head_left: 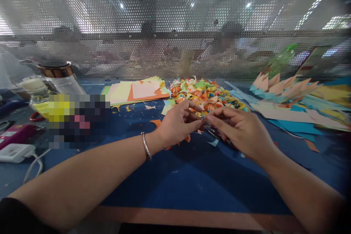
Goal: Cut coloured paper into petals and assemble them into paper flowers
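My left hand (177, 122), with a silver bangle at the wrist, is closed in a pinch above the blue tabletop (175, 182). Its fingertips meet those of my right hand (242, 129), also pinched. Whatever lies between the fingertips is too small and hidden to name. A dark, shiny object (219, 137) shows under my right fingers; whether that hand grips it I cannot tell. Just behind both hands lies a heap of small folded paper pieces (194, 91) in orange, yellow, green and pink. Orange paper scraps (156, 122) lie near my left hand.
Coloured paper sheets (120, 93) are stacked behind, left of the heap. At right are spiky folded paper (274, 84) and blue strips (296, 126). A lidded jar (64, 80) and white charger (16, 152) stand left. A perforated metal screen (170, 14) closes the back, people beyond it.
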`<act>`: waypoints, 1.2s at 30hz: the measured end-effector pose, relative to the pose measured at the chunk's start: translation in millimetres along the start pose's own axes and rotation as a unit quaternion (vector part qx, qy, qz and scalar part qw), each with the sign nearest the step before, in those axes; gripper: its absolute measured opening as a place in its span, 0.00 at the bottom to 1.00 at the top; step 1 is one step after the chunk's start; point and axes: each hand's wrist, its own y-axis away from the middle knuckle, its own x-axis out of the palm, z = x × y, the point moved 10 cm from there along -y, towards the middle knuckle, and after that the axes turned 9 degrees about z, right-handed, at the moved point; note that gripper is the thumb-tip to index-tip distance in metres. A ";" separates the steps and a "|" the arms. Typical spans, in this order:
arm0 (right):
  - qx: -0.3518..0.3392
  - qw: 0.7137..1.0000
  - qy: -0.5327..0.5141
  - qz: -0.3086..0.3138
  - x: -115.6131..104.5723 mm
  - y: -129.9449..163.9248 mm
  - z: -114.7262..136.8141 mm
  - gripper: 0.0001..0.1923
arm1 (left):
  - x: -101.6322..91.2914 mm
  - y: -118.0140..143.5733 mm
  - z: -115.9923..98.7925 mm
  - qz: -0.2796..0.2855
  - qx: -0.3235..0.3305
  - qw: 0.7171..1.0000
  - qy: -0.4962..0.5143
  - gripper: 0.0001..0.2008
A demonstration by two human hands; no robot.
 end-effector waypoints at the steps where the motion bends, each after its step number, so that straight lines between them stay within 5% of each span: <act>1: -0.001 1.000 -0.001 0.002 0.2 -0.1 1.3 0.19 | 0.2 0.5 -1.1 -0.002 0.000 1.000 -0.004 0.19; 19: -0.014 1.000 0.011 0.002 0.6 -0.2 2.8 0.18 | 0.1 4.7 -3.1 -0.021 -0.022 0.999 -0.041 0.24; 26: -0.010 1.000 0.017 0.005 2.5 -1.0 -6.3 0.20 | -0.8 0.9 -0.8 -0.017 -0.002 1.000 -0.004 0.16; 36: -0.002 1.000 -0.002 -0.016 -0.8 1.6 -5.5 0.20 | -4.4 -1.1 4.3 -0.019 0.002 0.999 0.041 0.20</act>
